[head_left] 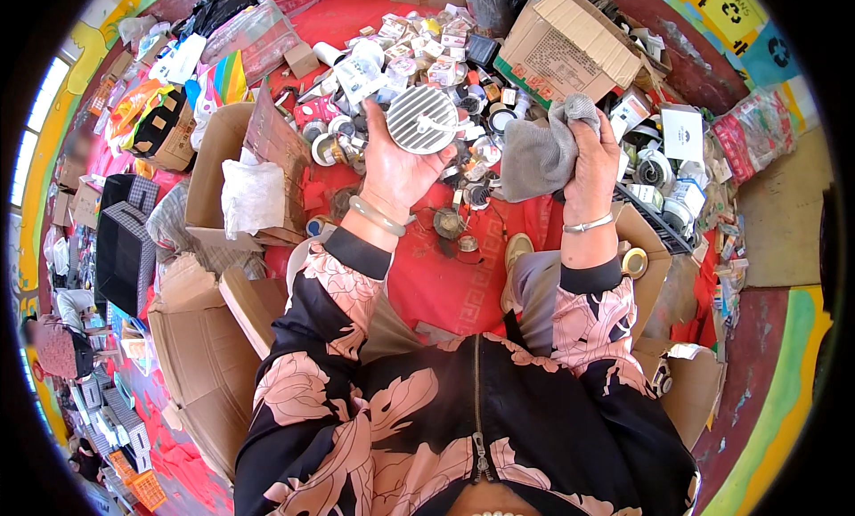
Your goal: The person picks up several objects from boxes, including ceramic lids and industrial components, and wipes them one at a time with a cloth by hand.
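Observation:
My left hand (394, 170) grips a round slatted cover (411, 122), grey and white with parallel bars and a small white piece at its middle. Its face is turned up toward me, and my fingers behind it are mostly hidden. Pinched in my right hand (591, 173) is a grey cloth (534, 164), bunched at the top and hanging loosely to the left. Cloth and cover are apart. Beyond both hands lies a large heap of small boxes, jars and round lids (436, 48).
Open cardboard boxes stand at my left (218, 160) and right (652, 258). A big carton (570, 48) sits behind the heap at the right. Red cloth (436, 289) covers the floor between my legs. A black crate (655, 218) holds more round items. Another person (58, 347) is at the far left.

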The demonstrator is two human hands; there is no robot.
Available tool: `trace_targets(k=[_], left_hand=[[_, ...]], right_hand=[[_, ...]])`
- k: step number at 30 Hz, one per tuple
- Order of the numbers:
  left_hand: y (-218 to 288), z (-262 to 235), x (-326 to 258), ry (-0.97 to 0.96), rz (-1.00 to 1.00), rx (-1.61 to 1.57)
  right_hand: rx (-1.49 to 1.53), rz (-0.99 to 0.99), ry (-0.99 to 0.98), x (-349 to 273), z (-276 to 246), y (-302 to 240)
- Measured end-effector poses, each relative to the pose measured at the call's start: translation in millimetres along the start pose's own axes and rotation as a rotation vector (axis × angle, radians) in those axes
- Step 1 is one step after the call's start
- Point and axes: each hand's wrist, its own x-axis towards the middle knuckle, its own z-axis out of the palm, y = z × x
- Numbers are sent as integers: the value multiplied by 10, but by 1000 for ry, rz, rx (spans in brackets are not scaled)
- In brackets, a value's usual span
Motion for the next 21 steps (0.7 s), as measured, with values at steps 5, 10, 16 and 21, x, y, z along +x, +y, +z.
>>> trace_targets(k=[5,10,16,21], left_hand=[[-26,-28,-2,-54,-138,-69],[-28,-87,9,-266,-326,-186],[-23,35,-37,-57,-374,-208],[-69,37,-27,-84,-460,-244]], right_hand=[[-79,-96,-90,-122,157,10],[-286,-142,-230,-250,267,9],[-410,-250,-347,-315,318,-74],[-498,-442,-384,-384,457,-143]])
